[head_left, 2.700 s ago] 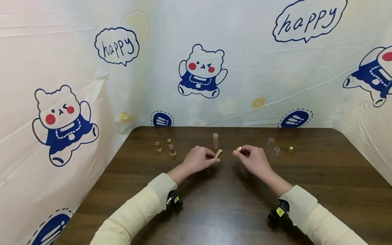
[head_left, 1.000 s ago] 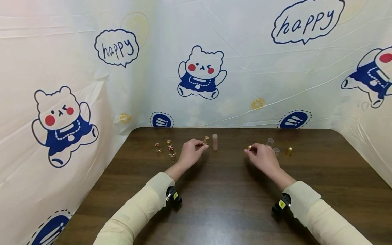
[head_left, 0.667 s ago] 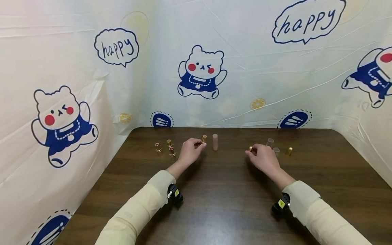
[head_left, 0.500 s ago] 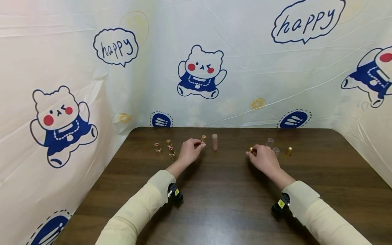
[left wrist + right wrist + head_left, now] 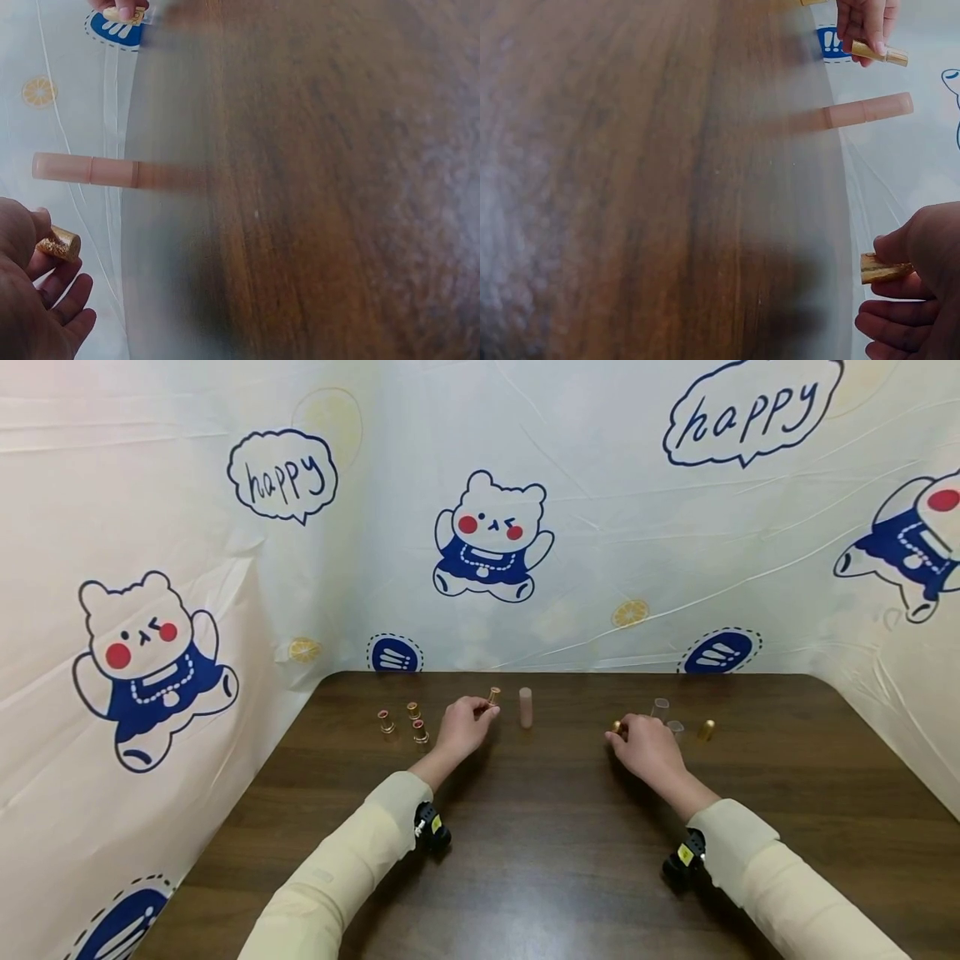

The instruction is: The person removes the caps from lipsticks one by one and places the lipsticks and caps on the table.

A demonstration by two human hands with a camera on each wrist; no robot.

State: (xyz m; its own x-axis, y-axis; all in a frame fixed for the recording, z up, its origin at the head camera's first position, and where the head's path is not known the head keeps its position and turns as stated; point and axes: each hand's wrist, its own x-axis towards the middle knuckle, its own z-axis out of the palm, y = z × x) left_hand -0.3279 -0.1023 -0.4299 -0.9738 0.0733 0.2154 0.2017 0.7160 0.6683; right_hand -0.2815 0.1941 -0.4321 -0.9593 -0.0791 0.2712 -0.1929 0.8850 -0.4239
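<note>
My left hand (image 5: 462, 727) holds a gold lipstick tube (image 5: 494, 695) upright by its lower part, just left of a standing pink lipstick tube (image 5: 526, 707). In the left wrist view the patterned gold end of the lipstick tube (image 5: 61, 244) shows between thumb and fingers. Further right, my right hand (image 5: 647, 747) pinches a small gold cap (image 5: 616, 727), mostly hidden by the fingers in the head view. The right wrist view shows this gold cap (image 5: 885, 268) between thumb and index finger, the other fingers loosely curled below.
Three gold lipsticks (image 5: 420, 732) with reddish tops stand at the left of the brown wooden table (image 5: 517, 860). Behind and beside my right hand stand two clear caps (image 5: 660, 708), partly covered, and another gold cap (image 5: 707, 730). A printed curtain (image 5: 600, 568) hangs behind.
My hands have moved apart: the left carried the lipstick tube left and away past the pink tube and stood it upright; the right carried the gold cap right. Lately both have shifted only slightly.
</note>
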